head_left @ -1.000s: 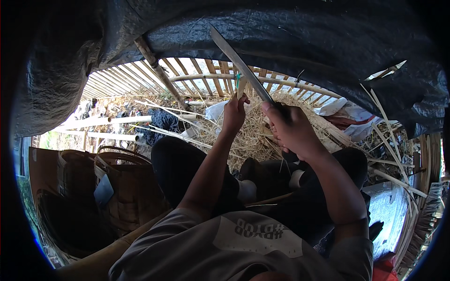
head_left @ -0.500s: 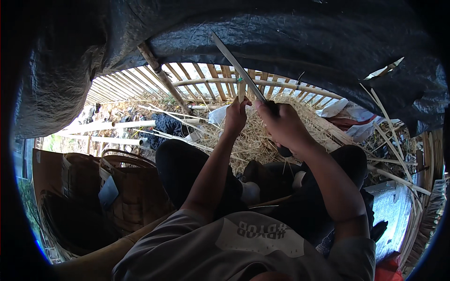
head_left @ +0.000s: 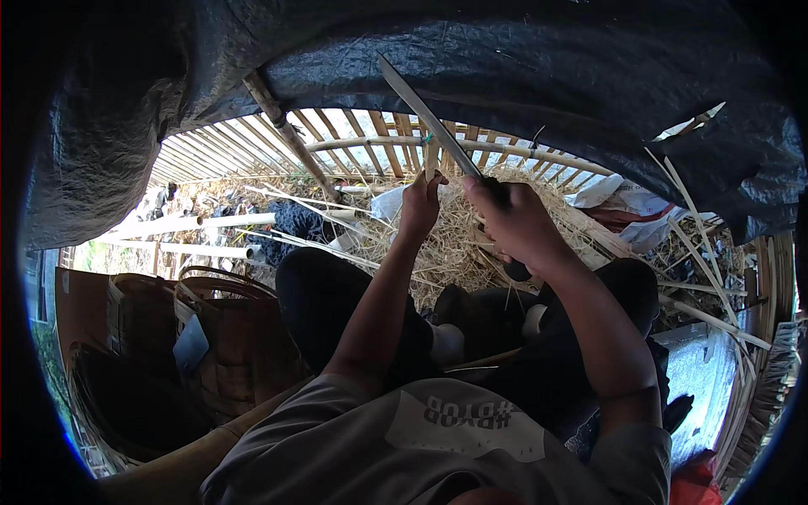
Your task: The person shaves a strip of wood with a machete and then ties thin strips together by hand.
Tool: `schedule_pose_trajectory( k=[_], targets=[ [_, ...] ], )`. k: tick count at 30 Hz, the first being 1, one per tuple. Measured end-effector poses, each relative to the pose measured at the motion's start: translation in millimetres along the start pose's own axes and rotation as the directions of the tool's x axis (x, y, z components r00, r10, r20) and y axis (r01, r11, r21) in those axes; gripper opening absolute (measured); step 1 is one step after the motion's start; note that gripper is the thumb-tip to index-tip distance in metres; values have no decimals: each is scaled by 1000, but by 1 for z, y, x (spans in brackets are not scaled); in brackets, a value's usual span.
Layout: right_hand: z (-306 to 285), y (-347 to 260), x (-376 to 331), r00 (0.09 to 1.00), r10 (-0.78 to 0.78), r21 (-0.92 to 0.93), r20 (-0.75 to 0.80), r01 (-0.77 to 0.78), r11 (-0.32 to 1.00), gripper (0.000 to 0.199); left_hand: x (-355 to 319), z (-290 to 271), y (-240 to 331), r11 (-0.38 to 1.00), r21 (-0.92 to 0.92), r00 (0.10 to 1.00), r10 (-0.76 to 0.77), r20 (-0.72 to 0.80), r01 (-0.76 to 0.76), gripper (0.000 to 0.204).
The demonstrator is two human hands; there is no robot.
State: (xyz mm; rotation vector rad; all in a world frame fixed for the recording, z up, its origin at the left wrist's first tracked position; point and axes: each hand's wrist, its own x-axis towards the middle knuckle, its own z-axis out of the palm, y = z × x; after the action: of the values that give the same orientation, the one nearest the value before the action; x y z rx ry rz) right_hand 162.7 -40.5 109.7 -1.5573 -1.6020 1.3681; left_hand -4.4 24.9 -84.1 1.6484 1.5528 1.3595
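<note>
My right hand [head_left: 520, 223] is wrapped round the black handle of a long knife [head_left: 425, 112], whose narrow blade slants up and to the left. The end of the handle pokes out below my fist. To the left of it, my left hand [head_left: 418, 210] is closed, thumb and fingers pinching a short pale bamboo strip [head_left: 431, 158] that stands upright. The blade passes just right of the strip's top; whether they touch I cannot tell. My fingers hide the strip's lower end.
Pale shavings [head_left: 454, 244] lie heaped beyond my knees. Woven baskets [head_left: 240, 345] stand at my left, near a thick bamboo pole [head_left: 194, 450]. Dark plastic sheeting [head_left: 539, 76] hangs ahead, over a slatted bamboo fence [head_left: 379, 147]. Long thin strips [head_left: 703, 219] lean at the right, by a white sack [head_left: 627, 206].
My right hand and the knife handle have shifted slightly to the right. My left hand has moved a touch left, still pinching the strip. The whole view has drifted a little.
</note>
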Motion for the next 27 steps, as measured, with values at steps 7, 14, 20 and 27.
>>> schedule_pose_trajectory(
  k=[7,14,20,27],
  targets=[
    [-2,1,1,1000,10,-31,10,-9,999,47,-1,0,1,999,12,999,30,-20,-30,16],
    [-2,1,0,1000,-1,-50,21,2,999,49,0,1,0,1000,-1,1000,-3,-20,3,15],
    [-6,-7,-3,999,24,18,37,-24,1000,50,-1,2,1,999,7,999,41,-34,-40,13],
    [-17,-33,-17,985,-158,168,-62,167,972,47,-1,2,-7,1000,-5,1000,8,3,-8,14]
  ],
)
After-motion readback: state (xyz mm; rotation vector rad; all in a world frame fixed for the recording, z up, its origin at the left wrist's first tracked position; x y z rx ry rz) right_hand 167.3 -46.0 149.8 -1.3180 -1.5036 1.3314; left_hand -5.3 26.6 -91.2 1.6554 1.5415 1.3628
